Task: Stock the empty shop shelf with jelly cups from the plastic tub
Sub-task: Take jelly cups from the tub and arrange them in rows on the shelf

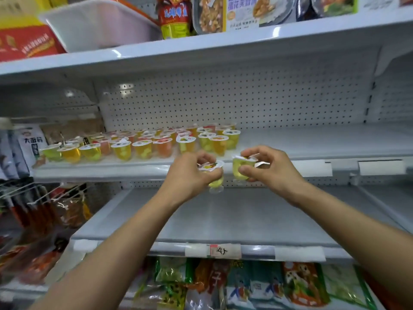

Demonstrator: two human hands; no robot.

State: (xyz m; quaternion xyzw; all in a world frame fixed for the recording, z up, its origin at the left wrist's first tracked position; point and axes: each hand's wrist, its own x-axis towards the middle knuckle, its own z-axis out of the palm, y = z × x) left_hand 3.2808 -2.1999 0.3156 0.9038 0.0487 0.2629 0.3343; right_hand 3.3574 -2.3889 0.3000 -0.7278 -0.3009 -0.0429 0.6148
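Head view: hands (pixel 187 175) (pixel 274 168) half-hide held jelly cups (pixel 216 182) (pixel 237 168).

Shop, white pegboard-backed shelves (pixel 312 142), price label (pixel 224 251) strips, packaged snacks (pixel 299 285)

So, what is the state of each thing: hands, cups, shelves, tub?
Left hand: grips left cup, sealed.
Right hand: grips right cup, sealed.
Shelf cups: upright, sealed, in rows.
Middle shelf: left part stocked, right part bare.
Lower shelf: bare.
Tub: on top shelf, no cups visible.
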